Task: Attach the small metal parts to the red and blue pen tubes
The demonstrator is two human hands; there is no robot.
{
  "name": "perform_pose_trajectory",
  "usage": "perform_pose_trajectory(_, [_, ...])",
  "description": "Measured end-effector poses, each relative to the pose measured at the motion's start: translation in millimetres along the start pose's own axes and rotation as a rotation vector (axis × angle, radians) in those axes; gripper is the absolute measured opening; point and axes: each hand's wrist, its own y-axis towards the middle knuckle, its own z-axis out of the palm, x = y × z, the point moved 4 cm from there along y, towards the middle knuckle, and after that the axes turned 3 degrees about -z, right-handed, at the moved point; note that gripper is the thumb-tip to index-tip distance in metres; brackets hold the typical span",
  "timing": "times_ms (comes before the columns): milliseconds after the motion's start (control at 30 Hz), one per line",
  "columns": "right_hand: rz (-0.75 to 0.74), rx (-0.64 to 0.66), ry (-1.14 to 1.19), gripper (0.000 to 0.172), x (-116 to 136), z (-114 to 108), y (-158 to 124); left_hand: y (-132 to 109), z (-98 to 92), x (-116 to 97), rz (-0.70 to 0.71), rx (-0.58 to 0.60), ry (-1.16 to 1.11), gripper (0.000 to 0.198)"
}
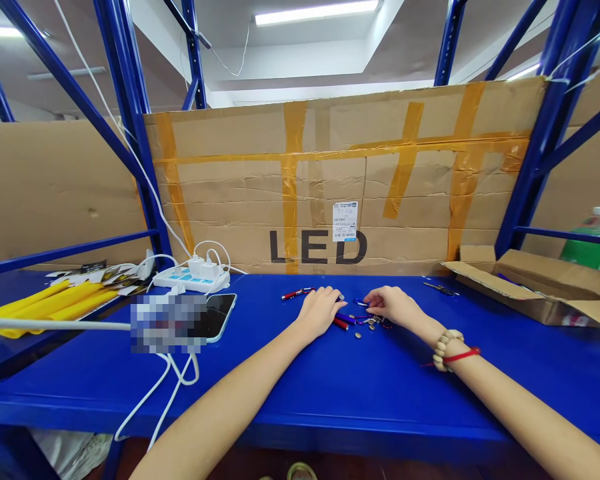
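Over the blue tabletop (280,373), my left hand (321,311) has its fingers curled together, with a small shiny end at their tips; what they hold is mostly hidden. My right hand (391,305) pinches near one end of a small blue metal tube (361,303). Between and below the hands lie a purple-blue tube (347,319), a red tube (341,325) and several small silver button cells (358,335). Left of my left hand rests a slim red keychain penlight (293,295) with a metal clip.
A phone (221,317) and a white power strip (180,279) with cables are at left, near yellow tubes (65,303). Tweezers (441,289) lie right of my hands, before an open cardboard box (525,293). A cardboard panel (240,200) stands behind.
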Motion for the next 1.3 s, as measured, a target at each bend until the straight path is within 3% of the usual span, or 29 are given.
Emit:
perform_pose_trajectory(767, [0.072, 0.061, -0.037, 0.015, 14, -6, -7, -1, -4.9, -3, -0.006, 0.008, -0.003, 0.025])
perform_pose_trajectory(1300, [0.029, 0.028, -0.022, 0.011, 13, -7, -7, -1, -4.6, -2, -0.015, 0.012, -0.018, 0.025])
